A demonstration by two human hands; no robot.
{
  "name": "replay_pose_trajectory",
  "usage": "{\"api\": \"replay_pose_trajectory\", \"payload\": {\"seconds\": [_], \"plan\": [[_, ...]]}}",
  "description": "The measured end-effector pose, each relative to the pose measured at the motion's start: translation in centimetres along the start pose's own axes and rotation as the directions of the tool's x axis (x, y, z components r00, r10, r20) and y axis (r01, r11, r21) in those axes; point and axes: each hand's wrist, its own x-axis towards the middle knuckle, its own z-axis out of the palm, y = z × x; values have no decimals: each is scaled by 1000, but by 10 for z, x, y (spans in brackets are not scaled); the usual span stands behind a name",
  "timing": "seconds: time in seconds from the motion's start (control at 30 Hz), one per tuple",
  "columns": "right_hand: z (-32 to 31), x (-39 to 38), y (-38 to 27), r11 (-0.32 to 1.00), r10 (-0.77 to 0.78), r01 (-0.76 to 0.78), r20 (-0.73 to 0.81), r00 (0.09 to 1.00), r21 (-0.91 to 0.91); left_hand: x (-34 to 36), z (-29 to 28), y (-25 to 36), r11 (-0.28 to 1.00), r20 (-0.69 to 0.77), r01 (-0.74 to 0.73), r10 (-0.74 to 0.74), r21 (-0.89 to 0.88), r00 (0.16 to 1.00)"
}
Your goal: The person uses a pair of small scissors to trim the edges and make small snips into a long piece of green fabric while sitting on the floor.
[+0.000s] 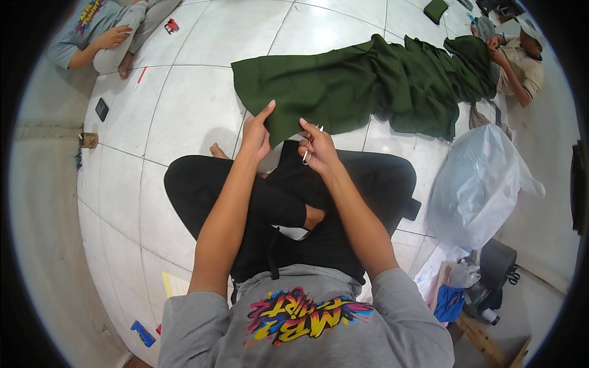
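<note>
A long dark green cloth (pixel 307 76) lies across the tiled floor in front of my crossed legs, smooth at its left end and bunched up toward the right. My left hand (pixel 256 136) grips its near corner, thumb on top and fingers underneath. Close beside it, my right hand (pixel 318 147) is closed around a small silver tool with a looped end (pixel 306 158); a thin tip shows above the fingers. The rest of this tool is hidden in the palm. My right thumb is at the cloth's near edge, and I cannot tell whether it pinches the fabric.
At the cloth's far right end, another person's hands (pixel 494 49) handle it. A second person (pixel 104 40) sits at the far left. On my right stands a large clear plastic bag (pixel 469 190). A phone (pixel 102 109) and a blue tool (pixel 143 334) lie on the left floor.
</note>
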Motion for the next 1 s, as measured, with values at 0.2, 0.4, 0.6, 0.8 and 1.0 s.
{"api": "replay_pose_trajectory", "payload": {"seconds": [0.2, 0.4, 0.6, 0.8, 1.0], "plan": [[2, -14, -26, 982, -178, 173, -67, 982, -73, -23, 14, -20, 966, 44, 208, -217, 152, 975], [-1, -19, -41, 923, -292, 270, -42, 956, -273, -14, 16, -19, 973, 40, 102, -113, 209, 993], [3, -22, -45, 824, -348, 301, -9, 938, -479, -18, 29, -22, 971, 92, 45, -68, 234, 993], [4, -26, -52, 748, -393, 345, 42, 919, -567, -16, 31, -17, 948, 82, 15, -43, 319, 996], [-1, -25, -50, 797, -343, 307, 29, 939, -521, -16, 30, -14, 929, 120, -39, -6, 368, 993]]}}
